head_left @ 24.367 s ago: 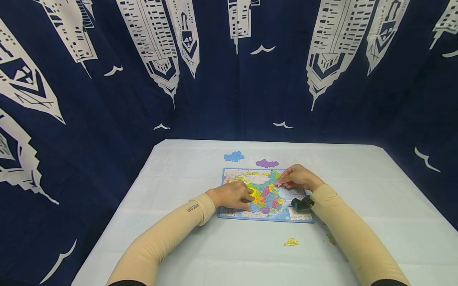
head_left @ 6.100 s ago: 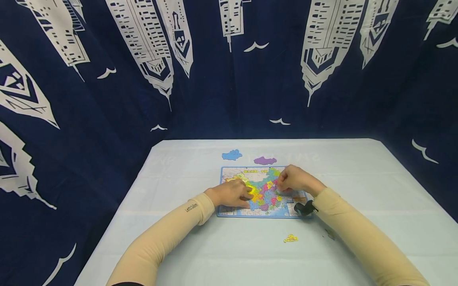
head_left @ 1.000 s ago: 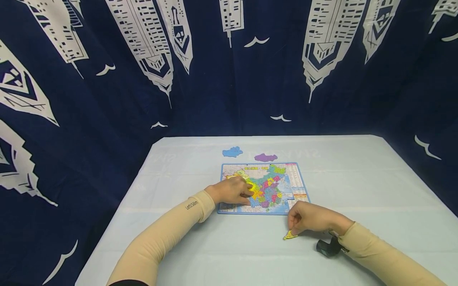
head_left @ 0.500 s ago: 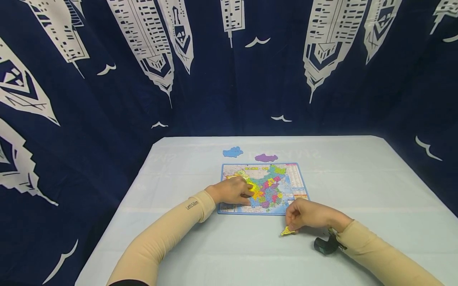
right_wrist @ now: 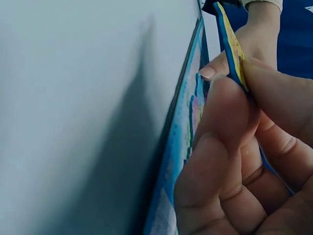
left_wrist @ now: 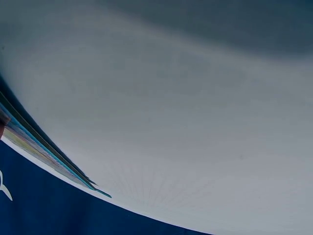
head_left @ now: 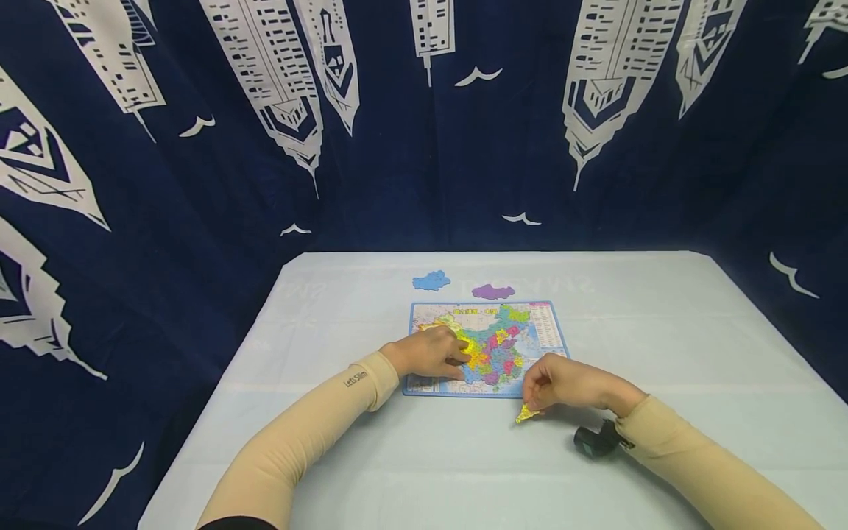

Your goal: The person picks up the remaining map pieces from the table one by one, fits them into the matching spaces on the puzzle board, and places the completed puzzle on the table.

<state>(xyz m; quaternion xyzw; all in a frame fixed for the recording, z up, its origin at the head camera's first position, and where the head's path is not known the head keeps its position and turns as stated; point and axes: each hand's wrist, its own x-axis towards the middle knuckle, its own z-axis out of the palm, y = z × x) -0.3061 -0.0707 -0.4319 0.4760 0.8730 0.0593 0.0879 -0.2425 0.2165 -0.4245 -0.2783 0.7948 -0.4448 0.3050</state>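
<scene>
A map puzzle board (head_left: 545, 327) with a blue border lies on the table, its middle filled with colourful pieces. My left hand (head_left: 433, 353) rests on the board's left part, fingers slightly bent over the yellow and orange pieces. Just off the board's front right corner, my right hand (head_left: 563, 383) pinches a yellow puzzle piece (head_left: 526, 414) between thumb and fingertips. The right wrist view shows that piece (right_wrist: 232, 44) edge-on, with a blue underside, raised above the table. In the left wrist view the table and a thin edge of the board (left_wrist: 54, 154) show.
Behind the board lie a blue puzzle piece (head_left: 431, 280) and a purple one (head_left: 493, 292). A small black camera (head_left: 596, 439) is strapped to my right wrist. The white table (head_left: 371, 471) ends at a dark blue patterned curtain (head_left: 411, 184).
My right hand, earlier over the board with a pink piece, has moved to the front, taken the yellow piece from the table and brought it slightly up towards the board. The left hand stays put.
</scene>
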